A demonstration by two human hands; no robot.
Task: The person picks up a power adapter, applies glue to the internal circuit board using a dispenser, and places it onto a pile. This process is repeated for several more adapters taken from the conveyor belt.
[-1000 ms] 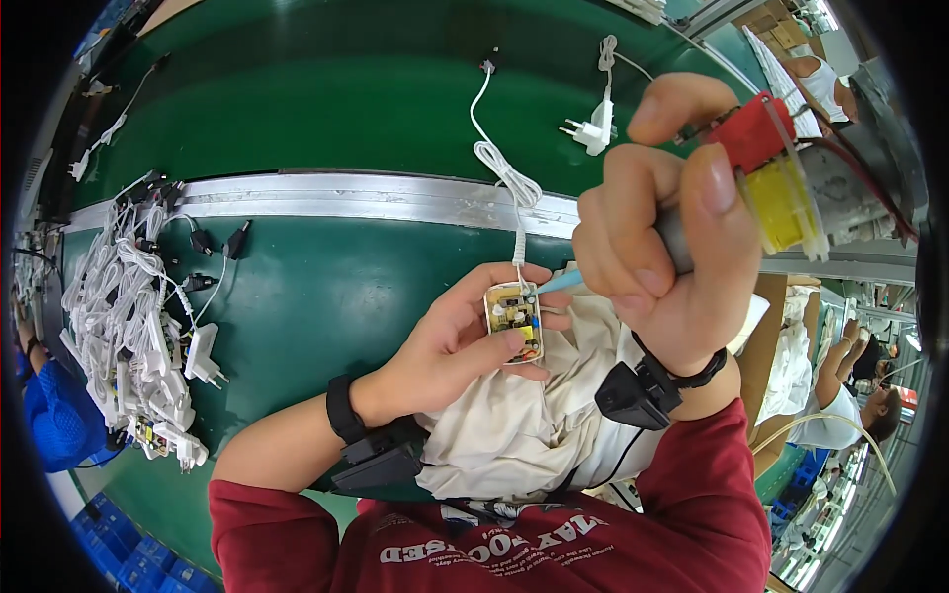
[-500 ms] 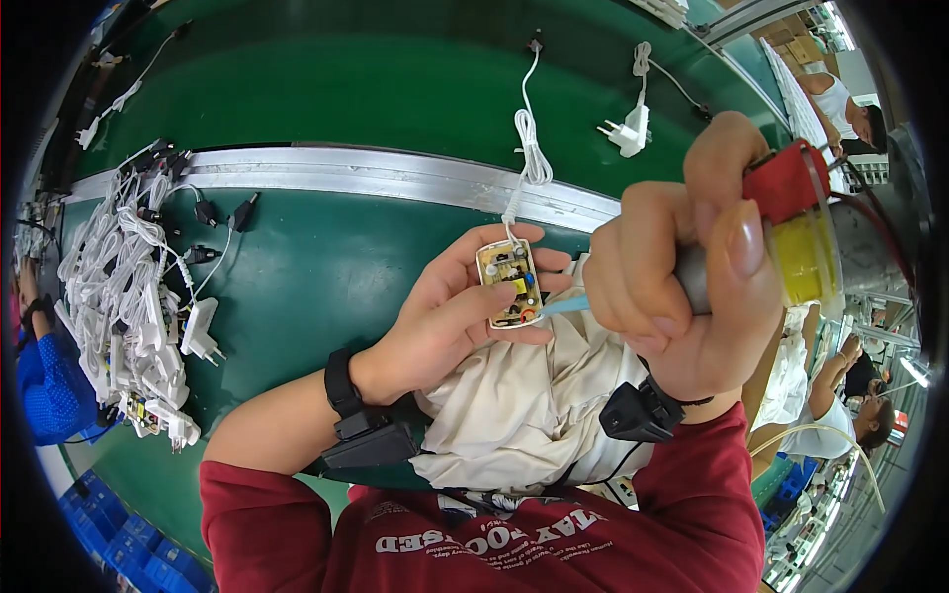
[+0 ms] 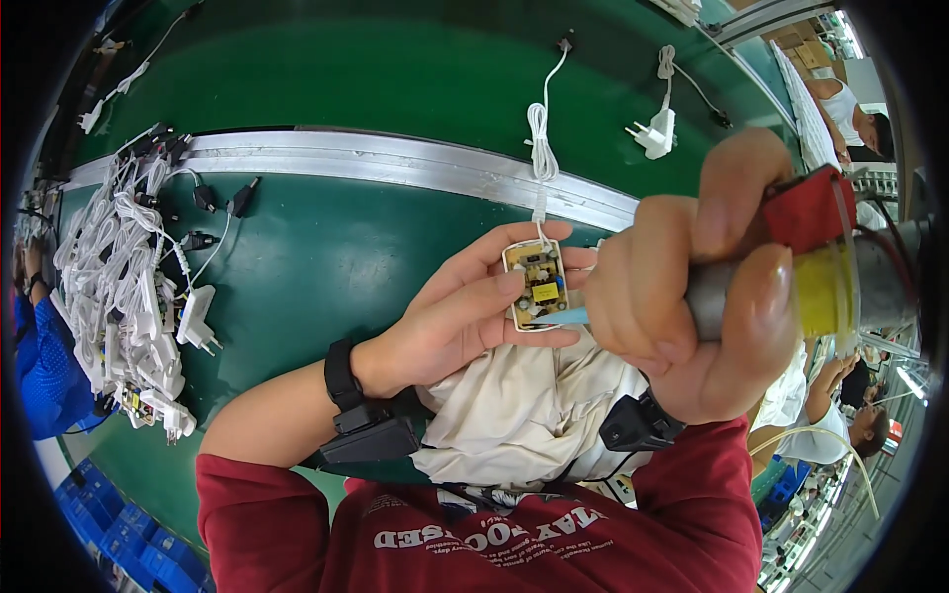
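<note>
My left hand [image 3: 450, 311] cradles an opened white power adapter [image 3: 537, 282], its thumb on the rim. The adapter's circuit board faces up, with a yellow transformer and small parts in view. Its white cable [image 3: 542, 148] runs away from me in a tied coil. My right hand [image 3: 682, 287] is closed around a thick grey cylindrical tool [image 3: 714, 296] with yellow wrapping, a red block and wires at its rear. The tool's pale blue pointed nozzle [image 3: 563, 317] reaches the lower end of the board; whether it touches is unclear.
A heap of white corded adapters [image 3: 129, 287] lies at the left on the green bench. Beyond a metal rail [image 3: 386, 163], another plug adapter [image 3: 654, 133] rests on the green belt. Cream cloth [image 3: 524, 415] covers my lap. Blue bins [image 3: 129, 539] stand lower left; other people work on both sides.
My left hand and the adapter have shifted a little right and down. The nozzle has moved slightly along the board's lower end. Items on the far belt have drifted right.
</note>
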